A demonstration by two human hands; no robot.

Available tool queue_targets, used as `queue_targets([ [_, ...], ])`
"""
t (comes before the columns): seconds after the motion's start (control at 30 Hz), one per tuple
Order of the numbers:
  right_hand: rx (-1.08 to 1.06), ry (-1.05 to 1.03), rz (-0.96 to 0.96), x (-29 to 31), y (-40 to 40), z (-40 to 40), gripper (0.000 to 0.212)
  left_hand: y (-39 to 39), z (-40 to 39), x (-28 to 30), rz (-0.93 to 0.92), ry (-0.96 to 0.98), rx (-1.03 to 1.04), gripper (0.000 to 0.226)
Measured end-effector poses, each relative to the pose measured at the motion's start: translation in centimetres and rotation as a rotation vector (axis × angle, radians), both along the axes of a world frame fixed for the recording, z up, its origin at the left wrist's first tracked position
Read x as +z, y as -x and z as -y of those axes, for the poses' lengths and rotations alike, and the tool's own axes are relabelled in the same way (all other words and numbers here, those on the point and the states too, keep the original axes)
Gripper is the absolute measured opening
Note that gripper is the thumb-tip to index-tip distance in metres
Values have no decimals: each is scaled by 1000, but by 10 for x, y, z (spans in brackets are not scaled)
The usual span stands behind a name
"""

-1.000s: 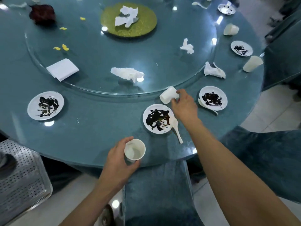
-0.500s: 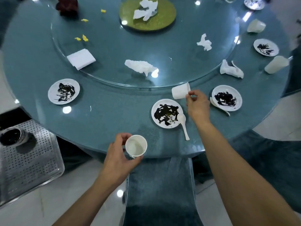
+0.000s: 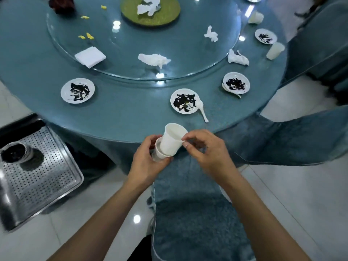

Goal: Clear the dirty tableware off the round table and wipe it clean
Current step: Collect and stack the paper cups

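Note:
Off the near edge of the round blue table (image 3: 122, 117), my left hand (image 3: 145, 164) grips a white cup (image 3: 157, 155). My right hand (image 3: 209, 151) pinches the rim of a second white cup (image 3: 172, 140), whose base sits tilted inside the first. Three sauce-stained saucers lie on the table's near ring: one at left (image 3: 77, 90), one in the middle (image 3: 185, 101) with a white spoon (image 3: 202, 110) beside it, one at right (image 3: 236, 83). Crumpled napkins (image 3: 154, 60) lie on the glass turntable (image 3: 131, 46).
A perforated steel tray (image 3: 43, 176) with a dirty bowl (image 3: 16, 152) stands low at the left. A blue-covered chair (image 3: 194, 213) is right below my hands, another at right. Farther right lie a saucer (image 3: 265, 36), two cups (image 3: 275, 50) and a napkin (image 3: 237, 58). A green plate (image 3: 150, 11) sits far back.
My right hand lifted the lying cup off the table and brought it back to my left hand, setting it into the cup held there. The view shifted leftward and down.

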State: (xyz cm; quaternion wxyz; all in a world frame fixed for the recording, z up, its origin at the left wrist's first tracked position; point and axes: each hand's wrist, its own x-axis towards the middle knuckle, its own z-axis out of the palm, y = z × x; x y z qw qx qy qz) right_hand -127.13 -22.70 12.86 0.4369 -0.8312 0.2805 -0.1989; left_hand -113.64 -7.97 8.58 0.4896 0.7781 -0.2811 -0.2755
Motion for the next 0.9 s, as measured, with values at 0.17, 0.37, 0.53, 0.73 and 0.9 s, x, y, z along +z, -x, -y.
queue_targets([
  [0.17,41,140,-84,13,37,-20,16,31,-14,8,-27,26,-83,66],
  [0.37,7,242,-146,30,89,-20,20,77,3,33,-22,108,-169,66],
  [0.53,-112,276,-165,46,149,5,44,116,30,50,47,130,-200,76],
  [0.73,-185,290,-207,48,236,64,42,200,80,71,112,175,-251,85],
  [0.9,-185,313,-229,48,312,122,43,276,130,81,155,188,-242,76],
])
